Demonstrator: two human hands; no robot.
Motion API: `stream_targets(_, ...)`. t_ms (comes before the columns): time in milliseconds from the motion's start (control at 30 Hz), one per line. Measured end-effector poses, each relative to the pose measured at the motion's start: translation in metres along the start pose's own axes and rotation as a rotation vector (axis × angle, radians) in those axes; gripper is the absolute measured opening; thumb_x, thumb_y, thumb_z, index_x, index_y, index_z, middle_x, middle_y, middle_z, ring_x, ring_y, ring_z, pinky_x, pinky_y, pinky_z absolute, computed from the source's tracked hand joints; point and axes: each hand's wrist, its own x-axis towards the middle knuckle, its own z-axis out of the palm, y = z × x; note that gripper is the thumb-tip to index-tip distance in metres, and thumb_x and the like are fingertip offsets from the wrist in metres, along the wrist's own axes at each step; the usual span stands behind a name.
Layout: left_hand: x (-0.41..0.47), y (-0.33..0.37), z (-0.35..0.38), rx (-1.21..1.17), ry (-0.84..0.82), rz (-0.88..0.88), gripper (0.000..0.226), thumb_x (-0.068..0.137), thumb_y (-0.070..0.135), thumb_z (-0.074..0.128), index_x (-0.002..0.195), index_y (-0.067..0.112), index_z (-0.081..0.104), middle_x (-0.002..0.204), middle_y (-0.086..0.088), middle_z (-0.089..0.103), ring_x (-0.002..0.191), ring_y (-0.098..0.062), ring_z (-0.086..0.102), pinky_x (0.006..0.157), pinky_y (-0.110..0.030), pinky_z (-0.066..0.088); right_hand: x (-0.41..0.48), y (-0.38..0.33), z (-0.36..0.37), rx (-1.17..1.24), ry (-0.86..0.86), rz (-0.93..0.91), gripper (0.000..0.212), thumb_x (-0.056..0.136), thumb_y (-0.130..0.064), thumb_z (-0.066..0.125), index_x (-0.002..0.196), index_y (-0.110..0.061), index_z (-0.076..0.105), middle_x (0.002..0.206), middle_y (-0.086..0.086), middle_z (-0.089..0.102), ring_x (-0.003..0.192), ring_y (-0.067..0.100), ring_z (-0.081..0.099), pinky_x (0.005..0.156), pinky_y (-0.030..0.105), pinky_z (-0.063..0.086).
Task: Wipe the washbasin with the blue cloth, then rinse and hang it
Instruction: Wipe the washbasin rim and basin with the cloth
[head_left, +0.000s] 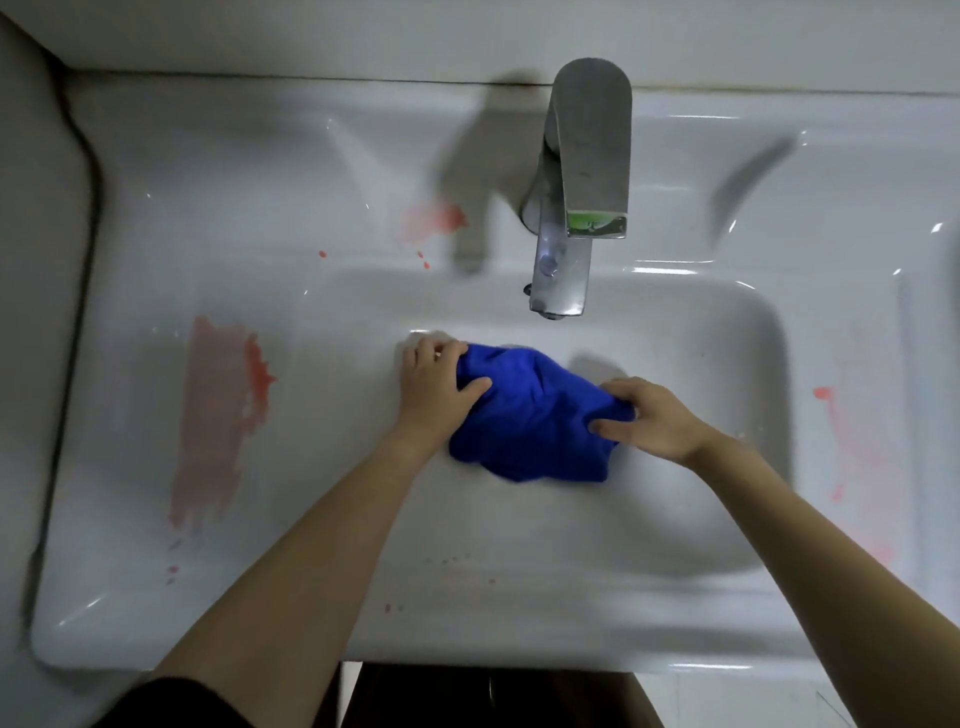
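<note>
One cloth (530, 421) lies bunched in the one basin (691, 343). The left hand (439, 382) grips its 10 o'clock end, and the right hand (649, 415) grips its 3 o'clock end.

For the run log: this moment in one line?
left hand: grips cloth | right hand: grips cloth | cloth: bunched in basin | stains: on basin rim

A plain white wall (363, 31) is seen across the top, and a dark, grimy seam (311, 78) is traced along its foot. At the left, a dull grey wall panel (31, 234) is edged by a dark curving joint (87, 171). Below, a dark brown cabinet front (467, 696) is shown, with pale floor tiles (753, 701) to its right. The room is dimly lit in a cool tone.
</note>
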Motion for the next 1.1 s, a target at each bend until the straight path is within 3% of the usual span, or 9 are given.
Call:
stream_targets(133, -0.008, 0.011, 0.001, -0.209, -0.095, 0.011, 0.015, 0.085, 0.021, 0.065, 0.086, 0.01, 0.055, 0.079, 0.002, 0.048, 0.077, -0.018, 0.041, 0.071, -0.03, 0.036, -0.006, -0.004, 0.01, 0.229, 0.054, -0.026, 0.018, 0.092, -0.023, 0.067, 0.088, -0.006, 0.064, 0.086, 0.014, 0.064, 0.075, 0.024, 0.059, 0.071, 0.035, 0.049)
stream_targets(233, -0.016, 0.016, -0.013, -0.433, -0.116, -0.127, 0.019, 0.091, 0.016, 0.056, 0.08, 0.016, 0.041, 0.068, 0.005, 0.042, 0.065, -0.016, 0.038, 0.061, -0.029, 0.034, -0.01, -0.009, 0.007, 0.217, 0.052, -0.058, 0.029, 0.092, -0.038, 0.063, 0.092, -0.009, 0.061, 0.089, 0.013, 0.066, 0.085, 0.029, 0.063, 0.078, 0.042, 0.052)
stream_targets(400, -0.012, 0.001, -0.044, -0.359, -0.085, -0.129, 0.009, 0.094, 0.015, 0.052, 0.092, 0.016, 0.044, 0.077, 0.007, 0.046, 0.068, -0.007, 0.043, 0.059, -0.02, 0.033, -0.001, -0.012, -0.017, 0.046, 0.073, 0.014, 0.032, 0.086, -0.051, 0.066, 0.086, -0.019, 0.06, 0.079, 0.003, 0.064, 0.076, 0.023, 0.059, 0.073, 0.036, 0.047)
stream_targets(533, -0.004, -0.005, -0.037, -0.196, 0.018, -0.137, 0.025, 0.09, 0.018, 0.061, 0.111, 0.012, 0.048, 0.103, -0.002, 0.054, 0.088, -0.018, 0.052, 0.071, -0.024, 0.039, 0.024, -0.01, -0.011, -0.411, 0.222, 0.095, 0.034, 0.091, -0.045, 0.062, 0.108, -0.016, 0.057, 0.106, 0.006, 0.062, 0.092, 0.026, 0.056, 0.074, 0.036, 0.045)
stream_targets(600, -0.007, -0.006, -0.03, 0.045, 0.089, -0.061, 0.044, 0.083, 0.019, 0.069, 0.121, 0.009, 0.048, 0.118, -0.013, 0.05, 0.1, -0.026, 0.049, 0.082, -0.033, 0.043, 0.021, -0.007, 0.002, -0.59, 0.379, 0.013, 0.041, 0.087, -0.037, 0.068, 0.118, -0.013, 0.056, 0.12, 0.012, 0.056, 0.106, 0.033, 0.052, 0.084, 0.043, 0.047)
stream_targets(700, -0.019, -0.004, -0.029, 0.326, 0.18, 0.282, 0.043, 0.072, 0.019, 0.071, 0.112, 0.013, 0.057, 0.112, -0.015, 0.052, 0.098, -0.032, 0.047, 0.082, -0.041, 0.043, 0.003, 0.0, 0.019, -0.65, 0.533, -0.195, 0.041, 0.075, -0.031, 0.078, 0.107, -0.011, 0.063, 0.11, 0.015, 0.058, 0.097, 0.039, 0.054, 0.081, 0.046, 0.045)
stream_targets(800, -0.03, -0.006, -0.025, 0.334, 0.036, 0.609, 0.03, 0.064, 0.024, 0.073, 0.091, 0.015, 0.061, 0.098, -0.005, 0.057, 0.088, -0.023, 0.044, 0.073, -0.036, 0.041, -0.008, 0.009, 0.032, -0.568, 0.371, -0.322, 0.033, 0.073, -0.023, 0.082, 0.099, -0.01, 0.066, 0.099, 0.009, 0.062, 0.089, 0.035, 0.056, 0.076, 0.043, 0.047)
stream_targets(933, -0.032, -0.015, -0.015, 0.39, -0.203, 0.6, 0.034, 0.065, 0.032, 0.078, 0.093, 0.018, 0.066, 0.098, 0.0, 0.061, 0.09, -0.023, 0.054, 0.072, -0.035, 0.042, -0.004, 0.019, 0.035, -0.563, 0.272, -0.305, 0.033, 0.073, -0.02, 0.083, 0.102, -0.012, 0.072, 0.101, 0.005, 0.064, 0.093, 0.031, 0.057, 0.081, 0.043, 0.049)
stream_targets(1100, -0.028, -0.018, -0.009, 0.338, -0.154, 0.569, 0.013, 0.075, 0.024, 0.065, 0.086, 0.017, 0.07, 0.092, 0.001, 0.064, 0.084, -0.024, 0.059, 0.067, -0.037, 0.045, 0.004, 0.02, 0.039, -0.581, 0.342, -0.358, 0.012, 0.083, -0.008, 0.073, 0.095, -0.011, 0.073, 0.094, 0.006, 0.064, 0.086, 0.032, 0.056, 0.075, 0.045, 0.049)
